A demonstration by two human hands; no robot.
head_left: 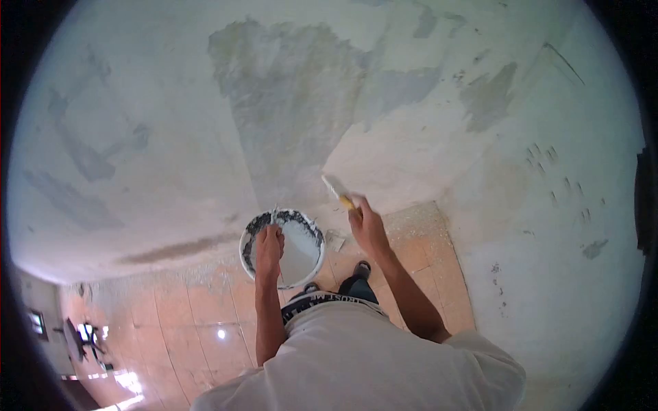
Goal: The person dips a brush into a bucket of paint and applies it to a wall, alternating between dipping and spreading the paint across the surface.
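Left hand [269, 248]: is clenching over the plaster bucket [301, 260], dead centre.
Right hand [367, 226]: is gripping a putty knife [336, 186] against the patchy wall [295, 103], one o'clock.
Around: tiled floor [199, 315] is gleaming, seven o'clock.

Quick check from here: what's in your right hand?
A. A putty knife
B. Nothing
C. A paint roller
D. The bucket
A: the right hand grips a yellow-handled putty knife with its blade up at the wall, while the left hand holds the bucket.
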